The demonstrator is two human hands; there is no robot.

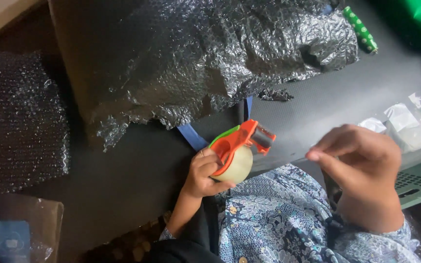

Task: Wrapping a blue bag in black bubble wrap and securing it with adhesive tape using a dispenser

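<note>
- Left hand: fingers wrapped tight round an orange tape dispenser with a green strip along its top edge. A ring shows on one finger.
- The dispenser carries a roll of clear tape, pale and glossy, seated under the orange frame. Its metal cutter end points up and to the right, toward the other hand.
- The dispenser is held in the air just above the person's lap, in front of the edge of the dark table.
- Right hand: thumb and forefinger pinched together at the tips, other fingers curled. What sits in the pinch is too thin or blurred to make out; cannot tell whether anything is held.
- The two hands are near each other but apart.
- On the table behind: a large crumpled sheet of black bubble wrap.
- Far right of the table: clear plastic bags. Top right: a green dotted roll.
- Lap covered by blue floral fabric.
</note>
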